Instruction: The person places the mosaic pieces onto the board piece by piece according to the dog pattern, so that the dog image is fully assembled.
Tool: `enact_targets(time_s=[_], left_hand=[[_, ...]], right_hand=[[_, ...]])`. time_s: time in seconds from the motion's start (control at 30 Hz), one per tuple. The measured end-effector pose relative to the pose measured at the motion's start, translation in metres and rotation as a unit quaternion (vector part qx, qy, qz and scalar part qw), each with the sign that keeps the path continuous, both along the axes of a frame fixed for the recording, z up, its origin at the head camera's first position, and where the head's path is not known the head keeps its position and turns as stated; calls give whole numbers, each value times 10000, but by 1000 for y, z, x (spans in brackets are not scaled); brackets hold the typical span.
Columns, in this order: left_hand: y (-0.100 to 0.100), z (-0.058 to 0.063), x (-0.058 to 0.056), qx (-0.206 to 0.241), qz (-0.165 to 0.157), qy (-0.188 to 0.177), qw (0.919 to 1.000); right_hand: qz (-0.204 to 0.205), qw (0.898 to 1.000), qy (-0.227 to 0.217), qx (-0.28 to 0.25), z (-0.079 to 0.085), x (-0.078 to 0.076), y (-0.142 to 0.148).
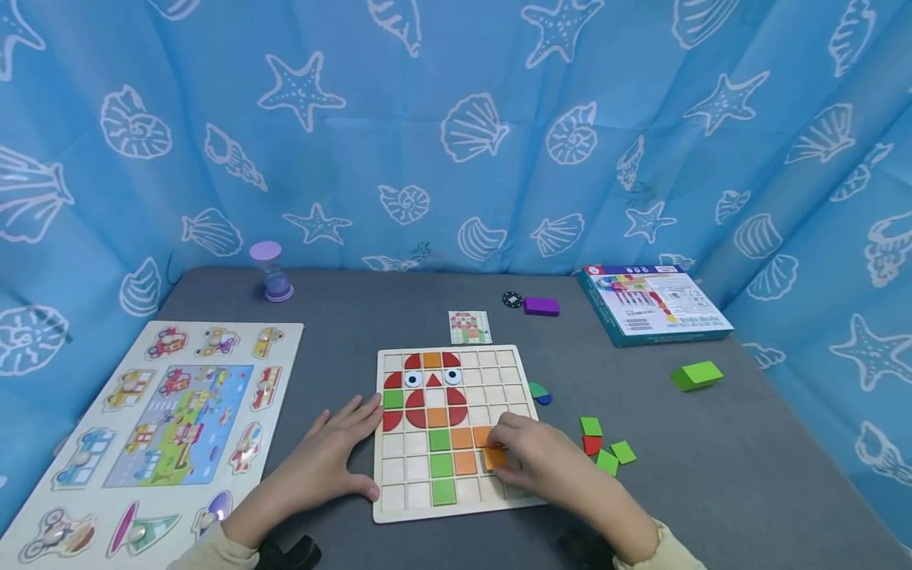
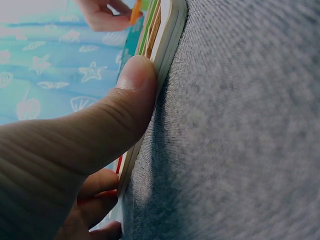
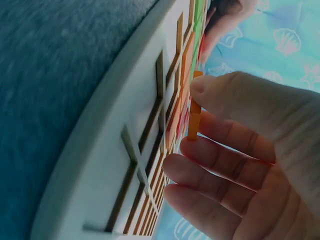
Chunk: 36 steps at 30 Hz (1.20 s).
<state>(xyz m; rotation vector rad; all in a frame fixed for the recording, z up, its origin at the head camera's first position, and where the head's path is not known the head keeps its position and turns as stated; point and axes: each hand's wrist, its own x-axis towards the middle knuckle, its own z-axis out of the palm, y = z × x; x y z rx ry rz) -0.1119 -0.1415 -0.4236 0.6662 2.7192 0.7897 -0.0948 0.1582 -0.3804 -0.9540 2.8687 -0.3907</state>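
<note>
A light wooden grid board [image 1: 406, 471] lies on the table, with red, green and orange tiles forming a figure that has two round eye pieces. My left hand [image 1: 324, 453] rests at its left edge. In the left wrist view the thumb [image 2: 135, 80] touches the board's side. My right hand [image 1: 541, 453] pinches an orange square tile [image 3: 195, 112] between thumb and fingertips. That tile stands tilted close over the lower right cells, beside orange tiles [image 1: 462, 438] lying in the grid. Green tiles [image 1: 442, 465] run down the column to their left.
Loose green and red tiles [image 1: 591, 427] lie right of the board, and a pattern card [image 1: 469, 327] behind it. A vehicle puzzle board [image 1: 274, 356] is at left, an hourglass [image 1: 274, 273] behind. At right are a box [image 1: 655, 305] and green block [image 1: 697, 376].
</note>
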Motion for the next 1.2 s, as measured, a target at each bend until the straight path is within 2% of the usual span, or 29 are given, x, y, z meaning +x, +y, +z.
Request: enact_targets(time_s=[0.5,0.6,0.7,0.83,0.93,1.03,1.2], left_hand=[[2,3,-1,-5,-51,7,10000],[2,2,-1,2,-53,4,10000],[2,3,-1,14,-44,-23,10000],[2,3,-1,6,-28,-32,10000],[1,2,-1,-28,-13,-24,10000],[0,2,-1,-45,-2,-25,10000],[2,1,0,-30,16,-60,10000]], right_hand=[[-67,9998,9,188,-4,1,-5],[-198,9998,-24,61,-2,1,0],[-465,9987,179,-86,3,-2,12],[-1033,9930,546,-151,9,-14,36],[-1418,9879,610,-113,11,-29,51],[-1644,9854,448,-3,11,-45,59],[-1661,9858,-34,253,3,-64,58]])
